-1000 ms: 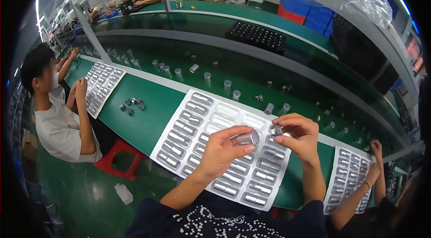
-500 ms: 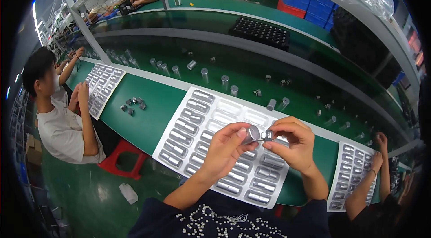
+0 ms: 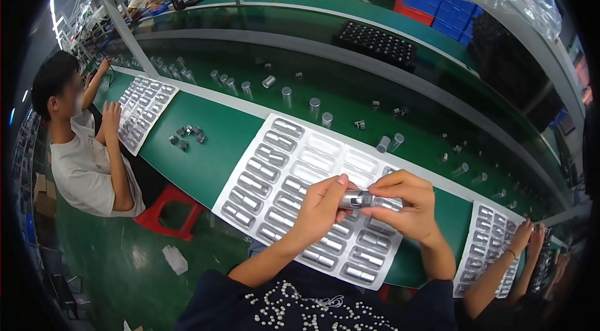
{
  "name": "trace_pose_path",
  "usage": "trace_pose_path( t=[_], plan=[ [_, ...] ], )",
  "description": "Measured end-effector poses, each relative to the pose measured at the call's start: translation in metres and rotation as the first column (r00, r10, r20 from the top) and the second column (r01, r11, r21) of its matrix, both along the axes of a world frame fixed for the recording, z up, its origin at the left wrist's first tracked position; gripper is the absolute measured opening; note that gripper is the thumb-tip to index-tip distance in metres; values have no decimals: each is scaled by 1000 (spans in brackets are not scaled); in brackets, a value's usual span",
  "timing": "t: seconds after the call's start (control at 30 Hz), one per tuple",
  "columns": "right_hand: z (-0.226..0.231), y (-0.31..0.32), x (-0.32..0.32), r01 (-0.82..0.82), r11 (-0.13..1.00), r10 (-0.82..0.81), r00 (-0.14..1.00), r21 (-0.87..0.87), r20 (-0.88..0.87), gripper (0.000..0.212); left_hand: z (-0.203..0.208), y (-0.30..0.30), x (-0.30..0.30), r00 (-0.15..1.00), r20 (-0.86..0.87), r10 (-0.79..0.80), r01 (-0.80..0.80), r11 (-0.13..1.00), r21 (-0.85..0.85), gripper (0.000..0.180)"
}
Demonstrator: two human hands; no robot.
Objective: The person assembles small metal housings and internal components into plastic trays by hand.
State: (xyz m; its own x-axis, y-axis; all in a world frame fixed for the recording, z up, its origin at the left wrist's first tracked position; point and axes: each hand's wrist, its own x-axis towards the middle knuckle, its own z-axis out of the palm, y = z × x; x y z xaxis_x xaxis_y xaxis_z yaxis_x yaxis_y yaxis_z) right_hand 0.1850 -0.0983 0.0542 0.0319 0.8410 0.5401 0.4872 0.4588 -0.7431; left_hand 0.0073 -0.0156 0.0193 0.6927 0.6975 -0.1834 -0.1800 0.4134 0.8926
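Note:
My left hand [image 3: 320, 209] is closed around a silver metal cylinder [image 3: 350, 199], which lies sideways, its end toward my right hand. A small dark-and-silver part [image 3: 361, 199] is at that end, pinched by the fingertips of my right hand [image 3: 406, 203]; whether the two are joined I cannot tell. Both hands are above a white plastic tray [image 3: 228, 197], whose moulded pockets hold many silver cylinders. Several pockets [image 3: 324, 143] at its far middle hold nothing. Between my right fingers something silver shows; I cannot tell if it is held or in the tray.
Loose small dark parts [image 3: 187, 135] lie on the green table [image 3: 206, 162] to my left. Standing cylinders [image 3: 287, 97] and small parts line the strip beyond the white rail. A co-worker [image 3: 87, 162] sits at left by another tray [image 3: 147, 109]; another person's arms reach over a tray [image 3: 484, 247] at right.
My hands have come together, bringing the small part up to the cylinder's end. The cylinder has turned to lie more level. The left co-worker's hand has lifted slightly.

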Motion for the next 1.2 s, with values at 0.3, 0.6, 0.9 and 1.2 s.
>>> trace_pose_path(
  t=[0.3,0.6,0.9,1.2],
  plan=[
    [0,0,-7,-39,999,36,991,18,133,29,-8,4,-1,998,-59,-20,23,999,45,41],
    [7,0,-13,-21,999,28,960,-29,278,25,-13,8,-1,991,-134,-10,25,994,110,42],
    [-11,9,-19,50,949,-178,899,312,400,29,-5,14,-2,980,-175,98,-37,945,324,34],
    [-18,7,-23,20,949,-170,873,314,457,38,-4,23,-8,939,-293,-183,283,893,350,43]
  ],
)
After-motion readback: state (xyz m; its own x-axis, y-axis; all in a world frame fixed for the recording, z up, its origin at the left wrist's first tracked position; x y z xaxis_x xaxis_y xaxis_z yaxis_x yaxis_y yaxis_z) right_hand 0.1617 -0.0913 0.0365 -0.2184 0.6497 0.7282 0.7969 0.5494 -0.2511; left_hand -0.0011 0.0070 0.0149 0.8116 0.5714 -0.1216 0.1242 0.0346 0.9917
